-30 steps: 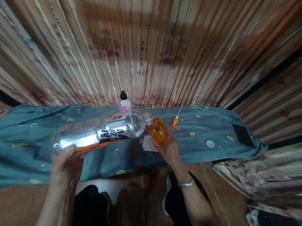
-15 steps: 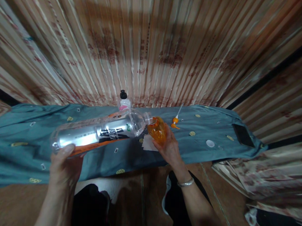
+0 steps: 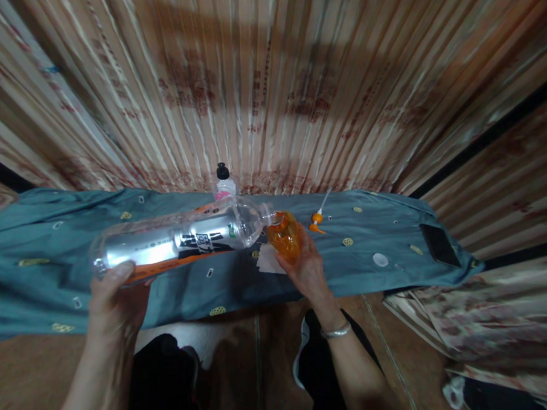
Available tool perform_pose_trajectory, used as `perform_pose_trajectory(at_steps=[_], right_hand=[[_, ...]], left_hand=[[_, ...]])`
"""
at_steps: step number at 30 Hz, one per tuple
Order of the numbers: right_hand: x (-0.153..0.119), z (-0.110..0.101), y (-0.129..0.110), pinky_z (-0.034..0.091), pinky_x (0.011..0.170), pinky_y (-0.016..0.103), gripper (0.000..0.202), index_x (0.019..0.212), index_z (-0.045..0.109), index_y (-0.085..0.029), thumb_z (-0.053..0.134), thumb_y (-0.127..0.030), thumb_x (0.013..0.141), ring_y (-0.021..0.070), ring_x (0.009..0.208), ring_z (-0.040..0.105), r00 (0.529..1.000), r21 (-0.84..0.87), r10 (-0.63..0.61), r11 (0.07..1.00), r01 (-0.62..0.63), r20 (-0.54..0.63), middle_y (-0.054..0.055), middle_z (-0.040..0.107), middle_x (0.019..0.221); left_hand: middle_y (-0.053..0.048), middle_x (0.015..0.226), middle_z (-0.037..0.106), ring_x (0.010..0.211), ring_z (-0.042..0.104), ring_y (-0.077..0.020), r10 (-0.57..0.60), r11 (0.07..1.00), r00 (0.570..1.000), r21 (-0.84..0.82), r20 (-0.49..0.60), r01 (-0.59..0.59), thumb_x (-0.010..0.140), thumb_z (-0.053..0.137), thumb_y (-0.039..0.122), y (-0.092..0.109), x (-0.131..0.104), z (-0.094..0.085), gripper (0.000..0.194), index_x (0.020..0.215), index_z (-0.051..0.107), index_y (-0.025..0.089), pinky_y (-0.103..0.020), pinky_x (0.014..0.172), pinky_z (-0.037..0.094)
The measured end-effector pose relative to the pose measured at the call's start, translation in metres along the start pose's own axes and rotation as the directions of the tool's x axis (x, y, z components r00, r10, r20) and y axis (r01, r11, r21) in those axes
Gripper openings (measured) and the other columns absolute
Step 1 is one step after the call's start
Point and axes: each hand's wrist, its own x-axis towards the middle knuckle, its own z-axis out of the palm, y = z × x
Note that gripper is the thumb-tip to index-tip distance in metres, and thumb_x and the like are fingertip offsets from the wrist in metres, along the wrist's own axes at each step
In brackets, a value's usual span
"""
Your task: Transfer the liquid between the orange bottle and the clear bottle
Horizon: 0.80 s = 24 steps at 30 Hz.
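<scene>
My left hand [image 3: 118, 295] is wrapped round the base of a large clear plastic bottle [image 3: 172, 243] with a silver, black and orange label. The bottle lies nearly level, tipped with its neck to the right and slightly higher in view. Its mouth meets the opening of a small amber bottle [image 3: 285, 237], which my right hand [image 3: 306, 264] grips from the right. Whether liquid is flowing between them I cannot tell. On the cloth right of the amber bottle lies an orange pump head [image 3: 317, 219] with a pale tube. White paper [image 3: 270, 260] lies below the amber bottle.
A teal patterned cloth [image 3: 233, 288] covers the long, narrow surface. Behind the large bottle stands a clear bottle with a black cap [image 3: 223, 178]. A round white disc [image 3: 380, 260] and a dark phone [image 3: 439, 245] lie to the right. Curtains [image 3: 278, 96] hang close behind.
Almost nothing differs. Both hands keep their hold, and the two bottles stay mouth to mouth with only a very slight shift.
</scene>
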Motion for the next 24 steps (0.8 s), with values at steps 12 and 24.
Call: perform_pose_trajectory(at_steps=[12,24], right_hand=[[-0.0011,0.0024,0.0016,0.059,0.118,0.059,0.089,0.168,0.029,-0.018,0.075,-0.044,0.097,0.0369,0.143,0.065,0.999,0.0,-0.033,0.999,0.033,-0.018,0.023,0.062,0.157],[-0.0004,0.003,0.0021,0.061,0.115,0.059,0.087,0.166,0.034,-0.018,0.077,-0.045,0.095,0.0377,0.141,0.066,1.0,0.017,-0.017,1.0,0.018,-0.023,0.022,0.065,0.154]], left_hand=[[-0.003,0.113,0.082,0.075,0.072,-0.0192,-0.018,1.0,1.0,-0.004,-0.009,0.018,0.04,0.098,0.031,0.0047,-0.0021,0.007,0.099,0.135,0.07,0.033,-0.019,0.047,0.044],[0.001,0.106,0.08,0.061,0.06,-0.0097,-0.025,0.999,1.0,-0.031,-0.003,0.024,0.04,0.101,0.032,-0.0007,0.0023,0.0012,0.092,0.127,0.072,0.032,-0.017,0.054,0.052]])
